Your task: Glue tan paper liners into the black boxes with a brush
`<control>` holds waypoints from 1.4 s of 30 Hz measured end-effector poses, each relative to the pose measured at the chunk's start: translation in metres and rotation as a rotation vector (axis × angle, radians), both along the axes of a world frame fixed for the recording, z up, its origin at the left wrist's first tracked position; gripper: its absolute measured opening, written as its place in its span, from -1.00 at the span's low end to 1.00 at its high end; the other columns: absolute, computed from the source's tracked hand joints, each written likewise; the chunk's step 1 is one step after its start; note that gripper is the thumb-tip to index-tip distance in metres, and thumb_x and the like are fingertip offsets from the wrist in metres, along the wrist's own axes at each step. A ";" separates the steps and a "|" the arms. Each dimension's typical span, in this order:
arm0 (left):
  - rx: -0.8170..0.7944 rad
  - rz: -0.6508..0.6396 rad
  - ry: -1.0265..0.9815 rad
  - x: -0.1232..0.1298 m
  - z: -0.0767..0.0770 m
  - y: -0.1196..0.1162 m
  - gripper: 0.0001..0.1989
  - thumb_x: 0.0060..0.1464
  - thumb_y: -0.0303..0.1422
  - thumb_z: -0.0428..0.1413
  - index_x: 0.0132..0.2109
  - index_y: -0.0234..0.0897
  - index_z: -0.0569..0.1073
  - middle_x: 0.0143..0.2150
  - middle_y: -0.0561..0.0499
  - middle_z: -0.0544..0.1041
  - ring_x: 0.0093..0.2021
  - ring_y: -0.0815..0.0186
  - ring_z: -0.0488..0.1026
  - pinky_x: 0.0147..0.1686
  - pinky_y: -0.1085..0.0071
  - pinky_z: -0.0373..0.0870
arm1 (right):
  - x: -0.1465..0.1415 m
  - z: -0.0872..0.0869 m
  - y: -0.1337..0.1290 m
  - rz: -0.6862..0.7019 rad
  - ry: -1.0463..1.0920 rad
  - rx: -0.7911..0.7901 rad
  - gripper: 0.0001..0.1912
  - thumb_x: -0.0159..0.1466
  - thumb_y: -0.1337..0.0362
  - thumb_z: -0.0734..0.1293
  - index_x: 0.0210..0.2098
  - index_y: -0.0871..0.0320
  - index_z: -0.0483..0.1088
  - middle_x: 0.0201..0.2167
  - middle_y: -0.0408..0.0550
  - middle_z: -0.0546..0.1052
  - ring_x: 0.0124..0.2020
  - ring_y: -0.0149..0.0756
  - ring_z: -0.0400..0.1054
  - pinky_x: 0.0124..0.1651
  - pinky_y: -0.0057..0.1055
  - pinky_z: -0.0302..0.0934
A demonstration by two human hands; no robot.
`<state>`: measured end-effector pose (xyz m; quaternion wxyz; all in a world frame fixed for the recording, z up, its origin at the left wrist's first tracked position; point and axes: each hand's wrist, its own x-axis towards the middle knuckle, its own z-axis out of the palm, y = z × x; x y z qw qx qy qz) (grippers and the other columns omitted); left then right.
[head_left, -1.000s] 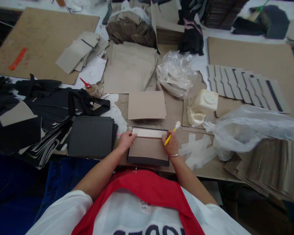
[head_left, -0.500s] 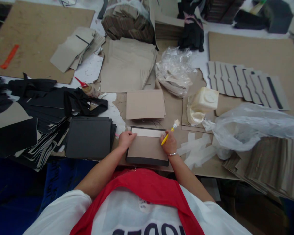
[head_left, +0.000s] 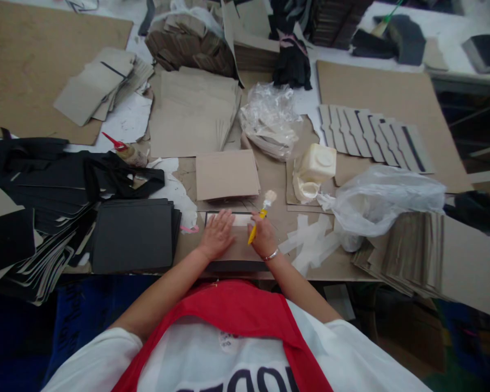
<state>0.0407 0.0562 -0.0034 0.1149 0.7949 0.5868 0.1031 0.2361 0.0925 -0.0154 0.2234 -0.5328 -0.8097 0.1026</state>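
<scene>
My left hand [head_left: 218, 235] lies flat with fingers stretched out on a brown board with black edges [head_left: 245, 249], its fingertips over the left part of a white strip [head_left: 242, 219] at the board's far edge. In my right hand [head_left: 263, 236] is a yellow-handled brush [head_left: 258, 224], bristles pointing away from me. The fingers of that hand also rest at the right end of the white strip. Just beyond the board sits a small stack of tan boards [head_left: 227, 175]. A stack of black boards [head_left: 133, 235] is to the left.
A cream plastic container [head_left: 318, 163] and a clear plastic bag [head_left: 386, 201] stand to the right, near crossed white strips [head_left: 310, 242]. Grey boards [head_left: 420, 256] pile at the right edge. A red-tipped bottle [head_left: 126, 150] lies at the left among black pieces.
My left hand has gone from pinching the board's far left corner to lying flat on top of it. My right hand still holds the brush. The camera view has shifted right.
</scene>
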 end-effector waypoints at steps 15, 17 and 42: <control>-0.089 0.106 0.132 -0.027 -0.004 -0.041 -0.36 0.15 -0.07 -0.09 0.27 -0.37 0.15 0.31 -0.25 0.11 0.33 0.06 -0.01 0.26 -0.04 -0.27 | 0.014 -0.018 -0.007 0.050 -0.201 -0.013 -0.75 0.27 0.36 0.16 -0.10 0.18 0.36 -0.24 0.07 0.45 -0.16 -0.20 0.25 -0.06 -0.31 0.11; -0.078 0.084 0.105 -0.020 -0.006 -0.044 -0.40 0.15 -0.10 -0.07 0.24 -0.36 0.21 0.29 -0.26 0.17 0.30 0.03 0.06 0.26 -0.06 -0.24 | 0.011 -0.016 -0.008 0.058 -0.235 -0.061 -0.74 0.28 0.38 0.13 -0.11 0.17 0.38 -0.36 0.03 0.42 -0.25 -0.23 0.23 -0.14 -0.35 0.09; -0.197 1.143 0.164 -0.246 0.032 -0.080 -0.21 -0.10 -0.01 0.14 0.16 -0.51 0.25 0.08 -0.39 0.35 0.12 -0.07 0.28 0.08 0.15 0.22 | 0.067 0.024 -0.021 -0.027 -0.056 0.111 -0.74 0.22 0.29 0.17 -0.08 0.09 0.25 -0.06 0.18 0.47 -0.12 -0.13 0.38 -0.03 -0.14 0.23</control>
